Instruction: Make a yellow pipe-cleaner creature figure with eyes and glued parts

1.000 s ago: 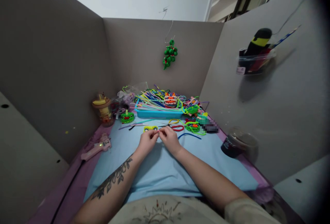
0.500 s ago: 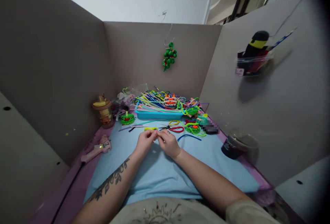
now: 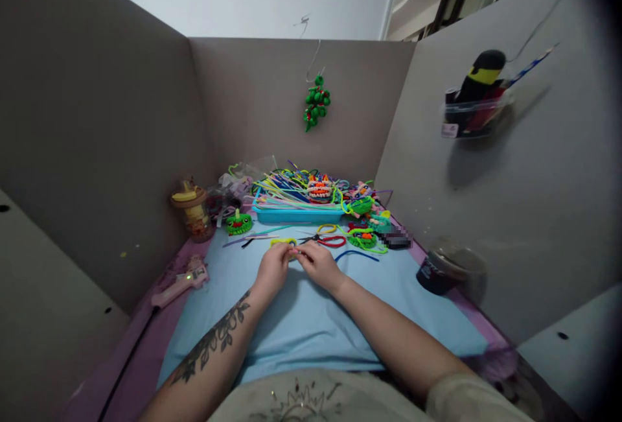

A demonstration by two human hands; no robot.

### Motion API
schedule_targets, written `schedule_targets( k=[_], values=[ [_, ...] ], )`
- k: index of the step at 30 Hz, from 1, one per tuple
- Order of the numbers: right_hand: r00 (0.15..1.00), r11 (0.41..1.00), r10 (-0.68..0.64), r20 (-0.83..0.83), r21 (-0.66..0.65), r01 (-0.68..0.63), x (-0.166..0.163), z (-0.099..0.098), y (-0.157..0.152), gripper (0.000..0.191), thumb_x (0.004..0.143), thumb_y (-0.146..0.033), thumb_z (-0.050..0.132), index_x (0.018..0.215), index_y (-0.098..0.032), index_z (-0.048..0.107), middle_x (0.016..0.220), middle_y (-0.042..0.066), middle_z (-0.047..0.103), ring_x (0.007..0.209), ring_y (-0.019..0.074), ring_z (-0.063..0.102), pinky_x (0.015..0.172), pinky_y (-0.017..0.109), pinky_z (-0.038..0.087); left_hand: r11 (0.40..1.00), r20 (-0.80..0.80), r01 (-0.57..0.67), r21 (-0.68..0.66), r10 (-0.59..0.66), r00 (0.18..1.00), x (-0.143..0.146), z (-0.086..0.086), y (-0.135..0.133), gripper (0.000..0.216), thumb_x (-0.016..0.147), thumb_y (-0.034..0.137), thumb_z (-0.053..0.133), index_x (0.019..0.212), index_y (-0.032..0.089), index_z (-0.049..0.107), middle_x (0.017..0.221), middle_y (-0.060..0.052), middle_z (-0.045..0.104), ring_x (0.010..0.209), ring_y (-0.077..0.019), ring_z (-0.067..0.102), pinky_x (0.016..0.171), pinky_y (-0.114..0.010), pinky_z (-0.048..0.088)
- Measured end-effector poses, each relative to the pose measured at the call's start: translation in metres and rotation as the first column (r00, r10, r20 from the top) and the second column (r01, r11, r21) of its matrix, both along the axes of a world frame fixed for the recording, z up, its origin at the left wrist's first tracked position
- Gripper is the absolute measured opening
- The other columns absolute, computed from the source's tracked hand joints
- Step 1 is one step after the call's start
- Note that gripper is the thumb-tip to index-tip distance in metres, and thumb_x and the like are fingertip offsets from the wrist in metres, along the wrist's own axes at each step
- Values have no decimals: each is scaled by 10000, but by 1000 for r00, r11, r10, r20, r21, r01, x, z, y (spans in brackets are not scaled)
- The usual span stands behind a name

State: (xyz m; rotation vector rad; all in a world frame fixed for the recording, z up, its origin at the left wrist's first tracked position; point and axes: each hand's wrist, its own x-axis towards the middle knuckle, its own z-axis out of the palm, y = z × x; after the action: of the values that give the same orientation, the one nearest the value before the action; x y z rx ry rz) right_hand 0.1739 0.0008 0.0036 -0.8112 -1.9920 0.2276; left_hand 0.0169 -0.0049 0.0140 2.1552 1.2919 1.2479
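My left hand (image 3: 273,268) and my right hand (image 3: 318,262) meet fingertip to fingertip over the light blue mat (image 3: 301,318), both pinched on a small pale piece I cannot make out. Just beyond my fingers lies a yellow pipe-cleaner loop (image 3: 283,241). Red-handled scissors (image 3: 326,240) and a blue pipe cleaner (image 3: 356,255) lie to the right of my hands. A blue tray (image 3: 296,214) heaped with coloured pipe cleaners stands farther back.
A pink glue gun (image 3: 181,280) lies at the left edge. A yellow-lidded jar (image 3: 192,210) stands back left, a dark tub (image 3: 440,269) at right. Green pipe-cleaner figures (image 3: 238,223) sit by the tray. Grey partition walls enclose the desk; a green ornament (image 3: 315,100) hangs at the back.
My hands stay together at the same spot with only small finger shifts. The view has tilted slightly.
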Motion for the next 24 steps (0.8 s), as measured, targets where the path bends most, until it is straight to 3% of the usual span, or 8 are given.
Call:
schedule_targets(
  k=[5,9,14,18,24],
  values=[
    [987,1000,-23,158,-4,24,0,-3,1,186,886,-187,421,884,-179,607,803,65,602,791,169,552,726,289,441,998,-223,-56,38,63,973,-2,-2,-2,217,855,274,448,855,156,631,862,-85,645,809,-189,568,737,-299,430],
    [979,999,-6,203,-44,15,1,-5,4,162,865,-158,440,810,-175,591,762,51,596,765,160,543,706,267,420,995,-264,-93,25,96,960,-3,-2,-2,209,856,260,448,838,156,629,844,-76,654,792,-186,578,725,-290,432],
    [972,985,95,216,-164,-59,6,-3,8,140,833,-147,463,738,-167,564,673,9,563,643,121,512,606,218,383,1000,-305,13,22,-6,952,-4,0,0,183,840,241,474,793,161,631,809,-67,649,782,-182,573,708,-276,428],
    [974,976,121,190,-199,-83,10,3,9,157,829,-152,459,729,-161,579,661,1,565,633,113,510,597,208,371,998,-240,63,6,-60,969,-4,-1,3,187,841,230,460,843,167,636,840,-69,661,796,-178,584,721,-275,432],
    [998,982,17,55,-188,-6,9,9,9,148,814,-155,471,739,-159,599,637,-9,571,609,113,511,580,206,364,996,-81,47,-71,-52,995,-5,-4,7,189,803,193,483,844,171,666,835,-66,681,777,-170,595,723,-268,437]
  ],
)
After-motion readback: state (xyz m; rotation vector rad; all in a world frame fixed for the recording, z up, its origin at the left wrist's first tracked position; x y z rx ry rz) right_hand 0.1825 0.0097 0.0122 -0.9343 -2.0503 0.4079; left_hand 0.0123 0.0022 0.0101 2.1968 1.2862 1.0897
